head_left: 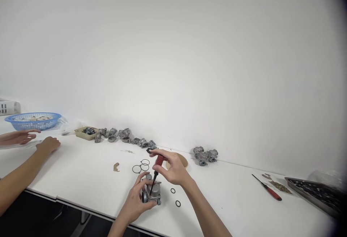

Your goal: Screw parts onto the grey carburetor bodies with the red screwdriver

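Note:
My left hand [137,198] is closed round a grey cast-metal part [153,192] that stands on the white table [81,175] near its front edge. My right hand [172,169] is wrapped round the red handle of a screwdriver [157,167]. The screwdriver stands nearly upright, with its black shaft pointing down into the top of the metal part. Three large black O-rings [141,166] lie just behind the part. Two small black rings [175,196] lie to its right.
A row of grey metal parts [123,137] runs along the wall, with another cluster [205,155] further right. A second red screwdriver [267,187] and a metal tray [314,190] lie at right. Another person's hands [32,141] rest at left near a blue basket [34,120].

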